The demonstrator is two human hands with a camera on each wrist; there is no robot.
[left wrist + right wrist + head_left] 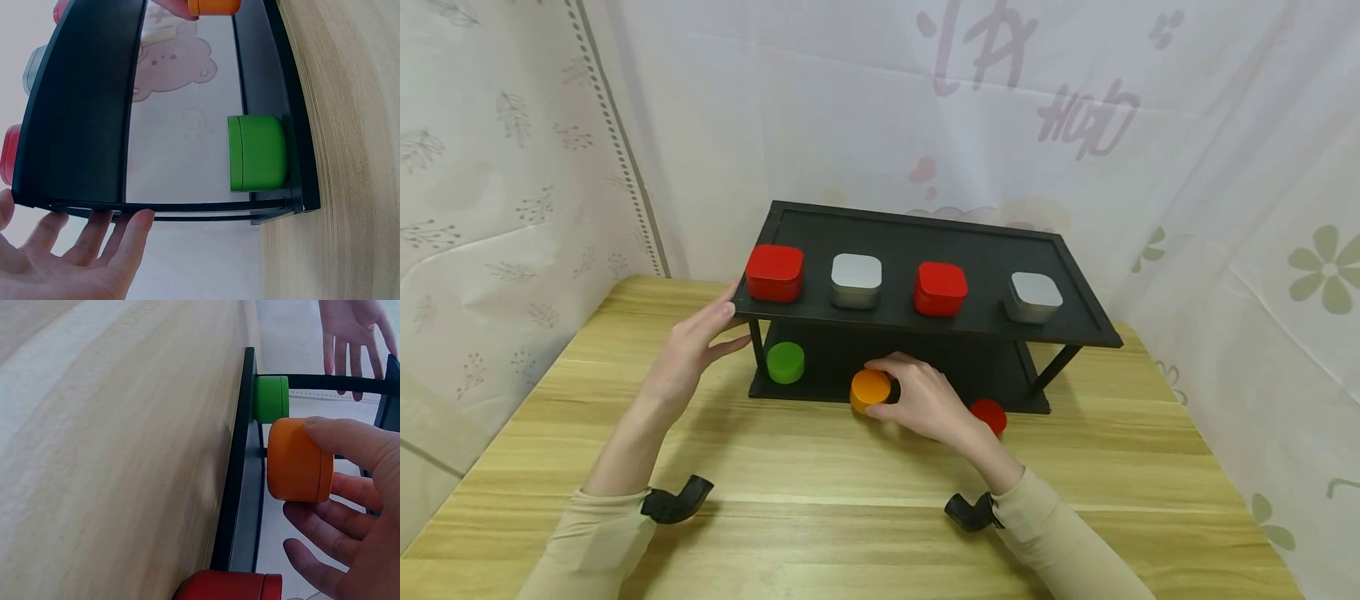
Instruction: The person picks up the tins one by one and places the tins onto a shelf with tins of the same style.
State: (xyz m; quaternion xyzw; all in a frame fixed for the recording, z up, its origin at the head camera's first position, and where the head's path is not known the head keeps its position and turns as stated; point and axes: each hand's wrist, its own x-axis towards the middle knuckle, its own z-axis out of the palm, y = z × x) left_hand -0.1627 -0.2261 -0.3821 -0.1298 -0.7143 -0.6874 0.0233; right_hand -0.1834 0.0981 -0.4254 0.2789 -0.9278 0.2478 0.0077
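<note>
My right hand (925, 398) pinches a round orange tin (870, 390) between thumb and fingers, at the front edge of the lower board (820, 390) of a black two-tier rack. In the right wrist view the orange tin (294, 461) is raised off that board. My left hand (688, 350) is at the rack's left end, thumb by the front corner of the upper board (917, 237). Its straight, spread fingers (134, 240) touch the side edge in the left wrist view. A green tin (786, 363) sits on the lower board near the left post.
Along the upper board stand a red square tin (775, 273), a silver tin (856, 282), another red tin (941, 289) and another silver tin (1033, 297). A round red tin (989, 415) is at the lower right, partly behind my right forearm. A printed curtain (865, 100) hangs behind the wooden table (820, 517).
</note>
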